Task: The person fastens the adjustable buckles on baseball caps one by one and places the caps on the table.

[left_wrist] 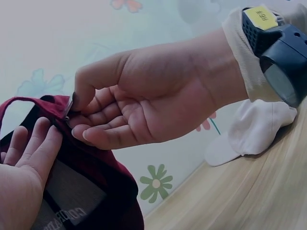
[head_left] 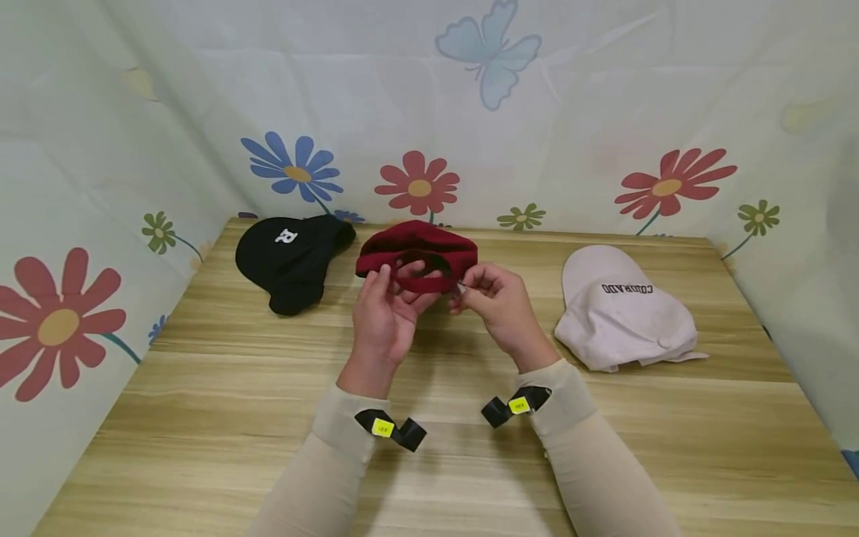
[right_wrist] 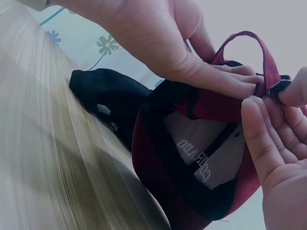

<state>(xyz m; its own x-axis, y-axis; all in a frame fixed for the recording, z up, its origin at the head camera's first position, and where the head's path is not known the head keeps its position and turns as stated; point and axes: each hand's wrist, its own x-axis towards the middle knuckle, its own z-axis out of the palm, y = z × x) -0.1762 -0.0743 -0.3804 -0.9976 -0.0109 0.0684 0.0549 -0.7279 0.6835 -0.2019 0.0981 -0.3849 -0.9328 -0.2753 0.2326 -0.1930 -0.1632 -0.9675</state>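
Over wood-grain table [head_left: 221,388], red cap [head_left: 419,237]; flowered backdrop [head_left: 570,142]

Left hand [head_left: 388,317] and right hand [head_left: 499,307] close together, the right in a thumb-and-finger pinch.

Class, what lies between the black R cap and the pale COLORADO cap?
In the head view: the dark red baseball cap, held by the left hand and right hand, then bare tabletop before the pale COLORADO cap.

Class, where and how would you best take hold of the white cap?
Probably pinch the white cap by its brim, coming from the far left: that broad edge juts out there, whereas the crown looks soft and creased.
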